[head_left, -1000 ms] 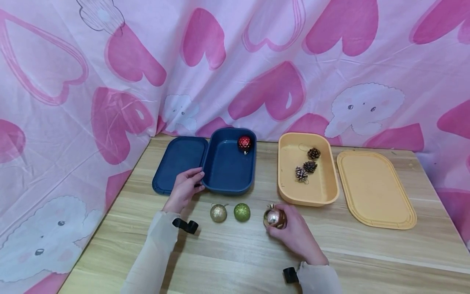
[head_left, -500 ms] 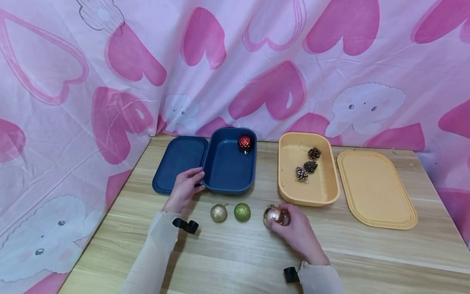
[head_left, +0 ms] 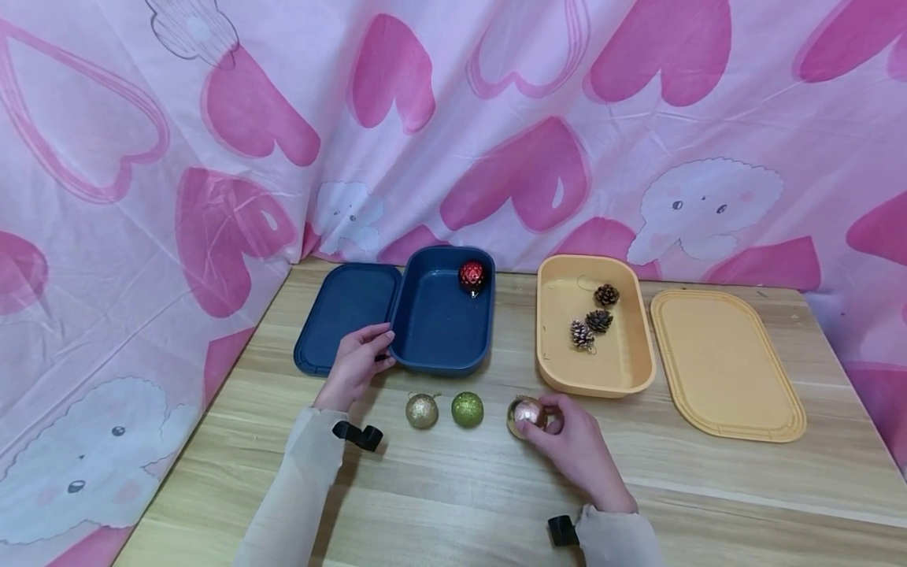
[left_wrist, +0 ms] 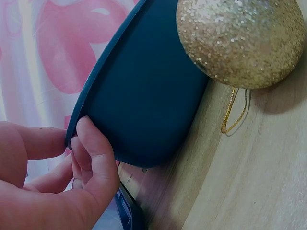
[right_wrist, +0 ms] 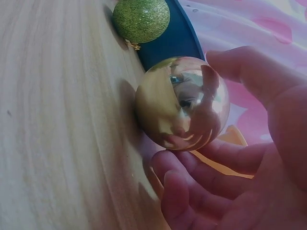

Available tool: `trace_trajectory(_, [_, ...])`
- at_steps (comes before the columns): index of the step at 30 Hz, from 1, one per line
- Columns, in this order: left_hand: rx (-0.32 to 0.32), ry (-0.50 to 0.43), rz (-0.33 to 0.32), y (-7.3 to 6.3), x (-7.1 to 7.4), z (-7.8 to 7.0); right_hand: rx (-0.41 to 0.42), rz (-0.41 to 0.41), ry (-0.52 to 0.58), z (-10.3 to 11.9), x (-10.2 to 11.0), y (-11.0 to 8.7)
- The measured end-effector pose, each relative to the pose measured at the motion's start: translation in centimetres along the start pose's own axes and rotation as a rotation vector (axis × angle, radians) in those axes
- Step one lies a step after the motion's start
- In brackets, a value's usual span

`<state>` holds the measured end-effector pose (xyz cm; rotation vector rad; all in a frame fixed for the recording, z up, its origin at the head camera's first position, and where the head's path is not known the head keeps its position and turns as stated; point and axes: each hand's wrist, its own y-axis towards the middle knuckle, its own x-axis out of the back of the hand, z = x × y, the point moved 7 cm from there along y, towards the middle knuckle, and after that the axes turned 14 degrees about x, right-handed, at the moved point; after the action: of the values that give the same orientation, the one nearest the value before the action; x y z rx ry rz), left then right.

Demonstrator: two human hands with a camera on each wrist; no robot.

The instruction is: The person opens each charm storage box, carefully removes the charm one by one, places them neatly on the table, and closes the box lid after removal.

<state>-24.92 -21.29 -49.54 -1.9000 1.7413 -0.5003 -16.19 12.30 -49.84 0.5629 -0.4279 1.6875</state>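
My left hand [head_left: 352, 366] pinches the rim of the dark blue box [head_left: 442, 364] at its near left corner, thumb on one side and fingers on the other. A red bauble [head_left: 472, 277] lies inside that box. My right hand [head_left: 577, 449] holds a shiny gold bauble [head_left: 526, 414] between thumb and fingers, low over the table in front of the yellow box. In the right wrist view the thumb is at one side of this bauble [right_wrist: 182, 103] and the fingers at the other. A glittery gold bauble [head_left: 422, 411] and a glittery green bauble [head_left: 468, 409] rest to its left.
The yellow box [head_left: 631, 378] holds several things, among them brown pine cones [head_left: 598, 320]. Its yellow lid [head_left: 726, 362] lies to the right. Left of the blue box lies a dark blue lid [head_left: 349, 315]. A pink heart-print cloth [head_left: 510, 173] hangs behind the wooden table [head_left: 425, 496].
My right fingers have shifted on the shiny gold bauble, showing more of it and a gap behind it. The left hand and boxes have stayed put.
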Motion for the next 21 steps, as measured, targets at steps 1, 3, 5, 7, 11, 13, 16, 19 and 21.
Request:
trace_trajectory(1, [0.001, 0.0, 0.0, 0.0, 0.01, 0.02, -0.001, -0.002, 0.003, -0.01, -0.02, 0.03])
trace_trajectory(3, [-0.001, 0.002, 0.003, 0.03, 0.0, 0.03, 0.001, -0.007, 0.008, 0.0, -0.05, 0.08])
trace_trajectory(5, [0.0, -0.003, 0.001, 0.04, 0.02, 0.07, 0.004, -0.009, 0.01, 0.0, -0.11, 0.12])
trace_trajectory(7, [-0.001, -0.004, 0.0, 0.04, 0.02, 0.06, 0.007, -0.009, 0.008, 0.03, -0.13, 0.13])
trace_trajectory(11, [0.002, -0.006, -0.005, 0.02, 0.02, 0.09, 0.014, -0.008, 0.005, 0.11, -0.13, 0.09])
trace_trajectory(13, [0.002, -0.001, -0.006, 0.05, 0.01, 0.1, 0.018, -0.01, 0.007, 0.13, -0.14, 0.08])
trace_trajectory(16, [0.003, 0.003, -0.008, 0.07, -0.02, 0.14, 0.025, -0.016, 0.013, 0.18, -0.13, 0.08])
trace_trajectory(19, [0.001, 0.007, -0.002, 0.07, -0.07, 0.14, 0.031, -0.021, 0.012, 0.25, -0.06, 0.06])
trace_trajectory(21, [0.002, 0.003, -0.001, 0.06, -0.08, 0.15, 0.033, -0.025, 0.007, 0.28, -0.02, 0.05])
